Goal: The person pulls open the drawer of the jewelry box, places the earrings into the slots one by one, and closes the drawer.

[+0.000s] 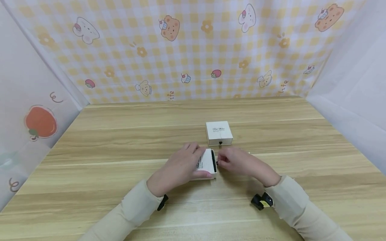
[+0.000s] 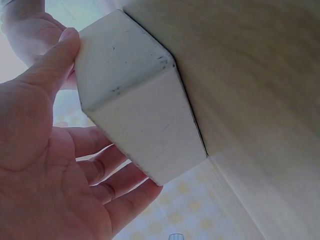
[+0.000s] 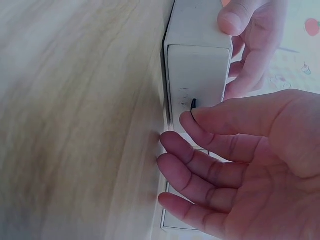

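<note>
A small white drawer box (image 1: 206, 161) with printed lettering on its lid lies on the table, its drawer pulled out a little so a dark strip of the inside shows. My left hand (image 1: 179, 165) holds the sleeve of this box from the left, thumb along the near side and fingers over the far side. At the box's right end, my right hand (image 1: 238, 162) pinches the black pull tab (image 3: 193, 104) between thumb and index finger. Its other fingers are loosely bent beside the drawer front (image 3: 197, 75), close to the tabletop.
Just behind the hands stands a second white drawer box (image 1: 219, 130), closed, with its black tab facing me. The wood-grain table (image 1: 120, 140) reaches back to a yellow checked curtain (image 1: 193, 57). White cloth hangs at both sides.
</note>
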Available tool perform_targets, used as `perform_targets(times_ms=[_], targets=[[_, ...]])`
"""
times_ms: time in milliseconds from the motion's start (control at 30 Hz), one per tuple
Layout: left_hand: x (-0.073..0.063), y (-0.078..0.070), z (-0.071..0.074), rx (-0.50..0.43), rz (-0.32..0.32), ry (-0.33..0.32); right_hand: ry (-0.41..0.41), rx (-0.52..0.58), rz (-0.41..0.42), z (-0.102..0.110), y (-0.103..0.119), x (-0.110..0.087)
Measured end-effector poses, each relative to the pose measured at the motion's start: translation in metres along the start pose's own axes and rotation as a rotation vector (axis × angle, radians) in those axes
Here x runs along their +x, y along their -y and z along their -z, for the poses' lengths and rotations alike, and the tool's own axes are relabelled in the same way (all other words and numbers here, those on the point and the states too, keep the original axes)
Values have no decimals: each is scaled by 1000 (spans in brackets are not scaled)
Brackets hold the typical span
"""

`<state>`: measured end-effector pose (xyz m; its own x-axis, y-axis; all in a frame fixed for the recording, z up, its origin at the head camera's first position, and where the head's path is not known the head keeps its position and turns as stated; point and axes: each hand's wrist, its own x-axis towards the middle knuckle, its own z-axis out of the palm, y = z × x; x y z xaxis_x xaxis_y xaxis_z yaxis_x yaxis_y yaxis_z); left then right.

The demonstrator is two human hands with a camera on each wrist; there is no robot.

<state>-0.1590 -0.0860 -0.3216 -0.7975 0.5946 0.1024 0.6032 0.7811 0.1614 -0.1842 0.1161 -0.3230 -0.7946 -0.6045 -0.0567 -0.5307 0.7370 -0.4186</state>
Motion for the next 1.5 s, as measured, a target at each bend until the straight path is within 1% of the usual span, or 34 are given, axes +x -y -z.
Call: perform_targets(times_ms=[300,567,1000,1167,1500], targets=[[-1,0,0,12,-5,1,23,19,-3,1,-4,0],[0,1,-2,14,0,3,40,13,-10,4,-6,-1],[0,1,-1,18,-18,-14,91,46,-79,10,-8,-5],[0,1,0,14,-19,-17,97,55,-65,14,-10,-6],[0,0,0,13,-17,-11,109,55,-73,17,-12,-8]])
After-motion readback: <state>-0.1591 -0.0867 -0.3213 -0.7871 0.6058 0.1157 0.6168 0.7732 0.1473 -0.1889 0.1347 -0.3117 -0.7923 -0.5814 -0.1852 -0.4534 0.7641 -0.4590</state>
